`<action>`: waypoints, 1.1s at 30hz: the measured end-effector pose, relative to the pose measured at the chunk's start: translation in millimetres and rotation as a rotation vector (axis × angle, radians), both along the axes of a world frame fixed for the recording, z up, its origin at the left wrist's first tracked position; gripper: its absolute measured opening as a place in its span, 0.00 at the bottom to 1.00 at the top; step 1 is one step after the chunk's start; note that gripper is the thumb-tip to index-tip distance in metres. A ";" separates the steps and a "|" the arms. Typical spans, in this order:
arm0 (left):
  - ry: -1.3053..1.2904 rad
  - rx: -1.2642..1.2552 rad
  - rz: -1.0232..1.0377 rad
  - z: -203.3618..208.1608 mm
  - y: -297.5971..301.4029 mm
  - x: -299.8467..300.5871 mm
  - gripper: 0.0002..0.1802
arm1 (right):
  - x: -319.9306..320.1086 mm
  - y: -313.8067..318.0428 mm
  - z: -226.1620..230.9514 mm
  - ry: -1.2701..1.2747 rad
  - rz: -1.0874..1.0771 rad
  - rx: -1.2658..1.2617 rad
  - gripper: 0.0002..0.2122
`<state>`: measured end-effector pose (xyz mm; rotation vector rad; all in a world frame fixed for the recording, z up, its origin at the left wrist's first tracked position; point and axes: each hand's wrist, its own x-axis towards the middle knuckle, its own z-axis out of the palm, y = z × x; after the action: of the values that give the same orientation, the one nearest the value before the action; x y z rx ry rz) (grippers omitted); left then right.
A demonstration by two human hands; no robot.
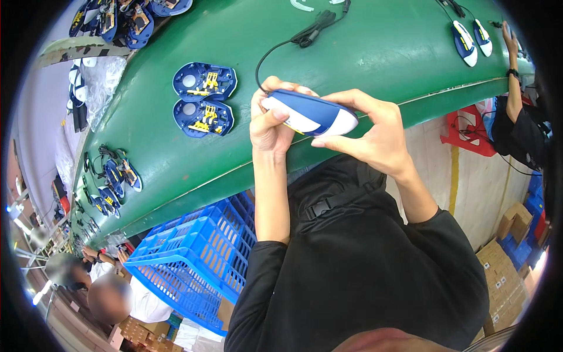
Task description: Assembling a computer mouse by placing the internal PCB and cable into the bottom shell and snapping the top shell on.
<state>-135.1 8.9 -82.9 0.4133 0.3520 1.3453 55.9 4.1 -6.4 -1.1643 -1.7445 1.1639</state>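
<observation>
I see the blue-and-white mouse (311, 113) at 1 o'clock from my view's centre, held up near the edge of the green bench (381, 58). My left hand (271, 117) grips its cable end, thumb on the side; my right hand (375, 132) pinches the rounded white end between thumb and forefinger. That pinch could slip, I judge, since the shell looks smooth and curved, and the bench edge shows at 6 o'clock from it. The cable (258, 63) climbs toward its folded bundle (314, 32) at 12 o'clock; twisting could strain it. Swinging left toward 9 o'clock risks jostling two open shells (205, 94).
</observation>
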 end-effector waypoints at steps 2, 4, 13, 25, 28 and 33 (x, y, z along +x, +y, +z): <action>-0.132 0.028 0.033 -16.3 -1.4 2.9 0.20 | 1.8 2.3 -4.6 0.099 0.103 -0.130 0.23; -0.291 0.254 0.048 -22.2 0.7 7.4 0.23 | 0.6 -1.9 -11.4 0.235 0.072 -0.259 0.23; 0.006 0.196 0.086 -9.9 -11.7 -5.6 0.22 | 4.3 -5.7 -17.0 0.281 0.067 -0.246 0.21; 0.105 -0.124 0.131 17.9 -19.7 23.4 0.52 | 0.0 7.4 -23.3 0.639 -0.121 -0.642 0.17; 0.156 -0.153 0.235 16.7 -30.8 10.5 0.36 | 28.2 18.1 -8.4 0.772 -0.179 -0.458 0.17; 1.550 0.203 0.615 35.1 -18.7 -19.2 0.21 | 163.3 63.4 35.6 0.454 -0.644 -0.142 0.18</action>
<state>-154.3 -9.9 -47.8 1.5966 1.7226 1.3928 219.3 67.5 29.2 -1.2878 -0.8613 1.0439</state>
